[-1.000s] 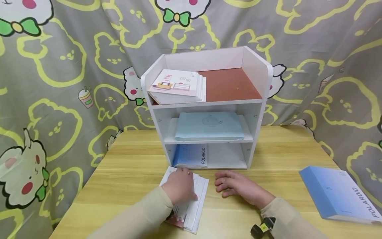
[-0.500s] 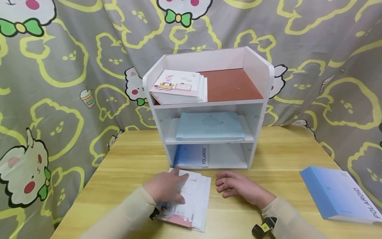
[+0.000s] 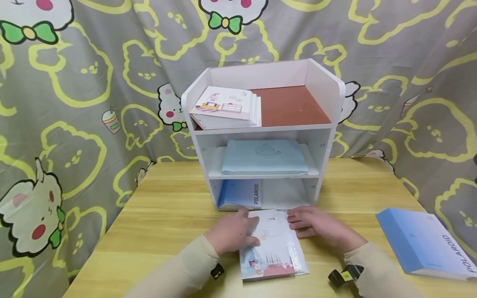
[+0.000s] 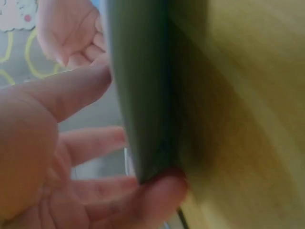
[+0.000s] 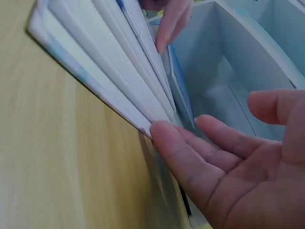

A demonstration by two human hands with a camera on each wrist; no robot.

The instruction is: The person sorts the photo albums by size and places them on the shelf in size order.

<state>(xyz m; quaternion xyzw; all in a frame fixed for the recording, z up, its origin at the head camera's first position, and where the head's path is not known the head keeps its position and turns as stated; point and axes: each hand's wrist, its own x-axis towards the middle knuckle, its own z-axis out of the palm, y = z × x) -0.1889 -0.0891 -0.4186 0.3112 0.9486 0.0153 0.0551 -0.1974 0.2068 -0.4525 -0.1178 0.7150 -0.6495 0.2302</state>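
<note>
A small stack of thin white picture books (image 3: 273, 244) lies on the table in front of the shelf, its illustrated cover facing up. My left hand (image 3: 232, 231) rests along the stack's left side. Its thumb and some fingers (image 4: 95, 143) lie over the top cover, while another fingertip touches the corner by the spine. On the other side, my right hand (image 3: 322, 227) has its fingertips against the far right corner of the stack. In the right wrist view, the fanned page edges (image 5: 114, 52) meet one fingertip; the palm faces up, holding nothing.
A white three-tier shelf (image 3: 320, 165) stands behind the hands. Picture books (image 3: 225, 105) lie on its top, a light-blue folder-like item (image 3: 264, 157) in the middle, and a blue POLAROID book (image 3: 240, 192) at lower left. Another blue POLAROID book (image 3: 425, 244) lies on the right.
The stack of picture books has slid right and turned slightly, with my left hand moving along. My right hand has shifted a little right and now meets the stack's right edge.
</note>
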